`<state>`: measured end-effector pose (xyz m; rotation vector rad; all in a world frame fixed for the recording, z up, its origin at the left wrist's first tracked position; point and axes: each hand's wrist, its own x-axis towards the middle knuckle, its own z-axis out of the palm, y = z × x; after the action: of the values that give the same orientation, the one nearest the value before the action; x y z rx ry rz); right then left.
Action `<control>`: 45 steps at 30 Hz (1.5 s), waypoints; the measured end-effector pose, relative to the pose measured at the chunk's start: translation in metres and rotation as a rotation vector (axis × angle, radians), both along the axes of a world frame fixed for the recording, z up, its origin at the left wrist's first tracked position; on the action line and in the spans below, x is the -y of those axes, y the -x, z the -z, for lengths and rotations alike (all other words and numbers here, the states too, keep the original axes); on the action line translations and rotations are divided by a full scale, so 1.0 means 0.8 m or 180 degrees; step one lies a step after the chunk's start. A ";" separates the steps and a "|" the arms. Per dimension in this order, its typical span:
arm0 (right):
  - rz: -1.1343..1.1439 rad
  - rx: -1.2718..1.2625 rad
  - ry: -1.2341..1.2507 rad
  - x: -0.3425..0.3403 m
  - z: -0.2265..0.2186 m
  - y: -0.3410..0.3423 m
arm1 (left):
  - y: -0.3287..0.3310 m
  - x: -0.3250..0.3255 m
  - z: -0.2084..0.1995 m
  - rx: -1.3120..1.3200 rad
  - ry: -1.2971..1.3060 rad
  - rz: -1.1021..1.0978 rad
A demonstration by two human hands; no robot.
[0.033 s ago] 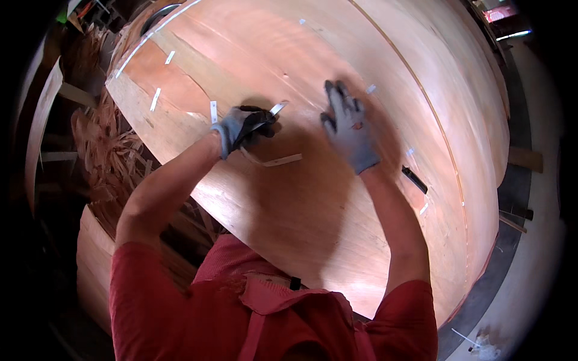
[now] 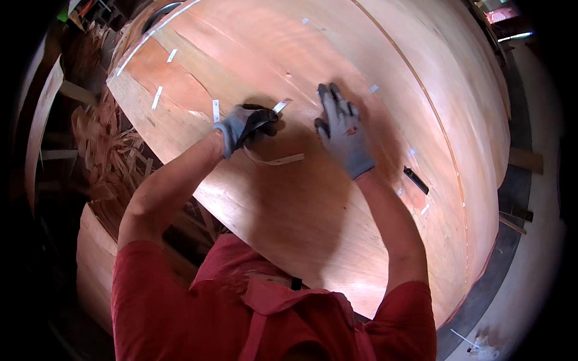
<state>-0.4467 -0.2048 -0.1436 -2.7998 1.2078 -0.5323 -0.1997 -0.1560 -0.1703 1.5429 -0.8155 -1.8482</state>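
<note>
A large sheet of reddish wood veneer point(image 2: 313, 228) lies in front of me on a stack. My left hand point(image 2: 244, 125), in a grey glove, is closed on a strip of white tape point(image 2: 282, 160). One end of the strip sticks up past the fingers and the other curls loose over the sheet. My right hand point(image 2: 342, 132), also gloved, lies flat on the veneer just right of the left hand, palm down and holding nothing.
Several short white tape pieces point(image 2: 157, 97) are stuck along seams in the veneer. A dark narrow split point(image 2: 416, 180) shows right of my right wrist. Veneer scraps point(image 2: 111, 153) are piled at the left. Grey floor point(image 2: 536, 253) runs along the right.
</note>
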 end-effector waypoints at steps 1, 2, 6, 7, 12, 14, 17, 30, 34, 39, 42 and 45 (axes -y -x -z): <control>-0.0159 0.0135 -0.0132 -0.011 0.004 -0.013 | 0.001 -0.001 0.003 -0.0094 -0.0035 -0.0112; -0.0212 0.0160 -0.0264 -0.018 0.007 -0.023 | 0.005 -0.001 0.006 -0.0197 -0.0057 -0.0222; -0.0401 0.0145 -0.0356 -0.024 0.052 -0.034 | 0.010 -0.006 0.006 -0.0217 0.0074 -0.0380; -0.0435 0.0114 -0.0270 -0.023 0.068 -0.030 | 0.013 -0.007 0.001 -0.0190 0.0118 -0.0385; -0.0604 -0.0555 -0.0055 -0.024 0.044 -0.051 | 0.011 -0.024 -0.020 0.0015 0.0056 -0.0265; -0.0627 -0.0791 -0.0061 -0.029 0.031 -0.056 | -0.001 -0.029 -0.035 0.0537 0.0102 0.0030; -0.0603 -0.0959 -0.0018 -0.026 0.029 -0.057 | -0.035 -0.002 -0.057 0.0867 0.0063 0.0297; -0.0405 0.0145 -0.0121 0.044 -0.013 -0.197 | -0.231 0.086 0.016 -0.0182 0.0554 -0.1004; -0.0839 0.0450 -0.0173 0.083 0.025 -0.264 | -0.228 0.095 0.018 -0.0302 0.0252 -0.1071; -0.0830 -0.0323 -0.0275 0.094 0.058 -0.319 | -0.236 0.084 0.011 0.0759 0.1015 -0.0019; -0.1036 -0.0862 -0.0226 0.092 0.062 -0.327 | -0.250 0.073 0.009 0.1890 0.2285 0.0682; -0.1137 -0.0670 0.0147 0.098 0.064 -0.319 | -0.242 0.084 -0.034 0.3182 0.1089 0.0668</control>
<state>-0.1912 -0.2829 -0.1948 -3.0709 0.6944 -0.2482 -0.0060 -0.2228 -0.1428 2.1750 -1.6675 -0.8696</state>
